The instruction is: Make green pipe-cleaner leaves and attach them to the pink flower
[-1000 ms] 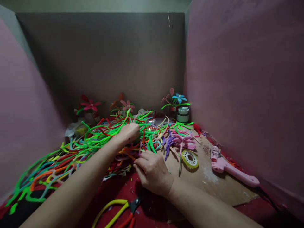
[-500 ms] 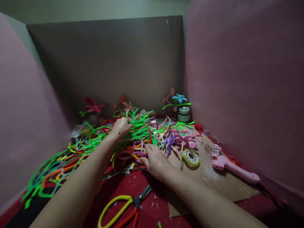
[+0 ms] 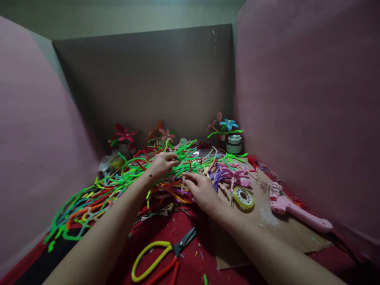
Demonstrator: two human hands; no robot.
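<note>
A tangled heap of fuzzy pipe cleaners (image 3: 130, 172), mostly green with red, orange, yellow and purple ones, spreads across the table. My left hand (image 3: 162, 164) is in the upper part of the heap, its fingers closed among the green stems. How many stems it grips is hidden. At the heap's right front edge is my right hand (image 3: 202, 192), thumb and fingers a little apart, touching the stems near a pale pink one. Closer to me, yellow-and-red-handled scissors (image 3: 178, 248) lie with their blades pointing away to the right.
To the right, a cardboard sheet (image 3: 267, 233) bears a pink glue gun (image 3: 299, 213), a yellow tape roll (image 3: 244, 198) and a pink pipe-cleaner flower (image 3: 236, 176). Behind are a lidded jar (image 3: 234, 145) and finished flowers, one blue (image 3: 229, 124). Pink panels (image 3: 308, 99) stand at both sides.
My left hand has shifted right and slightly nearer over the green stems, its fingers less tightly folded. My right hand has moved right and lifted its fingertips. The whole view has shifted slightly.
</note>
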